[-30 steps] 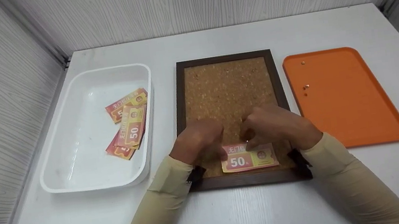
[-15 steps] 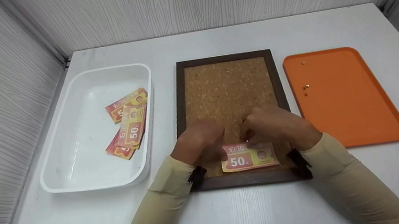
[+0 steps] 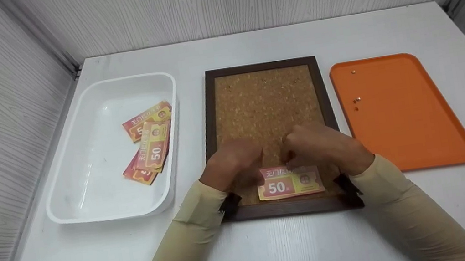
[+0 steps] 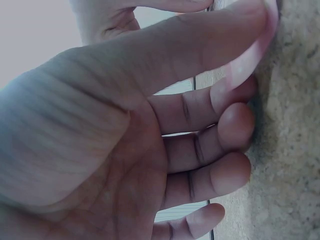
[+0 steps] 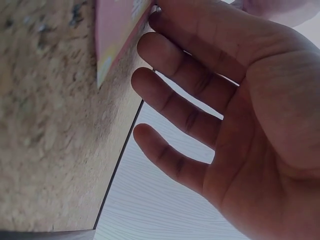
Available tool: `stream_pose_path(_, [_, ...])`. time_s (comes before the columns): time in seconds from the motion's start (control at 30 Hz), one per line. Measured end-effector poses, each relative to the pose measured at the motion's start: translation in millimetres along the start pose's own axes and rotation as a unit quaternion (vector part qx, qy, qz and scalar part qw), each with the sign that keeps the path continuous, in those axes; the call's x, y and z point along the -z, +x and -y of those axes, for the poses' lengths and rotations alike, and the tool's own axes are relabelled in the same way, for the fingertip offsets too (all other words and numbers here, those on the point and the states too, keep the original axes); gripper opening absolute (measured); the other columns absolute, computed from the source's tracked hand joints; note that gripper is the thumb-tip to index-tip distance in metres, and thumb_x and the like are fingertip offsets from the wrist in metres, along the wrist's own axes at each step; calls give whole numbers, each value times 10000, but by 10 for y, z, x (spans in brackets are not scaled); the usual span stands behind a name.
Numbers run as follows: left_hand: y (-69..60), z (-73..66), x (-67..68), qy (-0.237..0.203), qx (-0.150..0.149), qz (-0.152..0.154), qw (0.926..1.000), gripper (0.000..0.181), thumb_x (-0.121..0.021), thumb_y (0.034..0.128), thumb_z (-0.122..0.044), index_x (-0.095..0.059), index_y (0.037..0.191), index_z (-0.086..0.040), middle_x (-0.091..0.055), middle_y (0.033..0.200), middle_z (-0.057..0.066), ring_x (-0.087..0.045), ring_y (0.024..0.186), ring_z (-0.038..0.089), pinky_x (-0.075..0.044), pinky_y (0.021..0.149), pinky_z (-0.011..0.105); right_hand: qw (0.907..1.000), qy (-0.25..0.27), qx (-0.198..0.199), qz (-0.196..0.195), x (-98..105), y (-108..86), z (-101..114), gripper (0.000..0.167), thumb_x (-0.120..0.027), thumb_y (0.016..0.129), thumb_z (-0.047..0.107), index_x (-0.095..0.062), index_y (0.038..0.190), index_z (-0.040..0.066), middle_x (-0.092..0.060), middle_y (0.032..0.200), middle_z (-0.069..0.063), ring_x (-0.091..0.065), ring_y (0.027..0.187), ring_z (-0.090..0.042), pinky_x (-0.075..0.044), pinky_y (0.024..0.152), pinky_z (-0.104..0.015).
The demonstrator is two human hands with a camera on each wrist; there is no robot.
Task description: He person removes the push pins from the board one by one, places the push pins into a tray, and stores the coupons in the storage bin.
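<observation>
A pink-and-yellow coupon (image 3: 289, 187) marked 50 lies on the lower part of a dark-framed cork board (image 3: 269, 111). My left hand (image 3: 235, 161) pinches its left end between thumb and index finger; in the left wrist view the paper (image 4: 250, 65) bends up off the cork there. Over the coupon's top edge, my right hand (image 3: 320, 148) has thumb and index finger together around a tiny metallic thumbtack, mostly hidden by the fingertips. The other right fingers (image 5: 167, 102) are loosely bent beside the coupon's corner (image 5: 107, 55).
To the left stands a white bin (image 3: 89, 161) with several overlapping coupons (image 3: 154, 146) at its right side. An orange tray (image 3: 406, 123) on the right bears several small thumbtacks (image 3: 357, 100). A few tiny tacks (image 3: 264, 80) sit along the cork's top.
My right thumb has drawn up slightly from the coupon's face to its top edge. The left hand has barely moved, and the coupon stays in the same place.
</observation>
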State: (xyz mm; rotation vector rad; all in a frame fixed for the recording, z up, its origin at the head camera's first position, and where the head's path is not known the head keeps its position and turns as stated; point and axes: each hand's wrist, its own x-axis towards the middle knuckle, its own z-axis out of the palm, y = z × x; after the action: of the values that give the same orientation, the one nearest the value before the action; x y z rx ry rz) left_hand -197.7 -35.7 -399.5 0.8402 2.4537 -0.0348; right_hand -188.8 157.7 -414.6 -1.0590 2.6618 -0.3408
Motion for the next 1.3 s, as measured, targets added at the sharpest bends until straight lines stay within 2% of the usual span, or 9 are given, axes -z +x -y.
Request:
stream_pose_path(0.17, [-12,2,-10,-29,14,-73,10000,209,-761,772,-313,-660,735,-135,-540,669,-42,-451,605,132,-384,513,295,9997,90,-184,93,-10,10,12,120,-782,804,153,-790,903,219,-741,853,77,-657,752,-31,-567,697,-286])
stream_pose_path(0.37, [-28,12,-17,-5,-161,-369,9992,233,-806,725,-286,-691,811,-103,-552,698,-34,-441,605,119,-361,511,265,9993,-27,-366,104,-19,14,40,140,-750,812,124,-793,917,206,-751,870,52,-670,757,-51,-570,685,-304])
stream_pose_path(0.5, [-24,14,-13,-65,-138,-309,9994,236,-810,731,-288,-697,822,-102,-560,703,-32,-448,610,122,-371,514,269,9991,-132,-392,105,-26,26,57,121,-749,802,140,-793,904,188,-752,850,35,-653,713,-53,-566,655,-298])
stream_pose_path(0.73, [-32,13,-19,-152,-150,-329,9992,263,-824,716,-293,-647,730,-99,-490,641,-37,-416,573,127,-349,476,276,9994,-268,-195,-42,-46,31,59,96,-777,779,155,-792,871,179,-749,816,38,-662,708,-54,-567,643,-283])
stream_pose_path(0.9, [-19,9,-12,-65,-93,-156,9998,223,-794,751,-295,-686,801,-106,-536,689,-39,-440,608,127,-380,509,281,9995,-266,-145,-119,-51,25,57,115,-795,764,164,-793,877,179,-750,816,41,-670,718,-58,-568,648,-283])
stream_pose_path(1.1, [-10,2,0,-195,76,12,9998,211,-778,781,-306,-692,835,-121,-581,734,-32,-468,633,130,-401,532,286,9992,-344,-94,-180,-49,28,61,127,-800,754,166,-793,881,173,-748,809,34,-658,696,-60,-565,638,-285])
stream_pose_path(1.3, [-6,1,-6,-190,17,-87,9998,248,-791,769,-315,-700,862,-105,-608,744,-8,-479,632,143,-409,539,294,9995,-254,-67,-186,-51,28,59,111,-796,748,150,-791,854,182,-743,785,43,-636,666,-39,-556,614,-273])
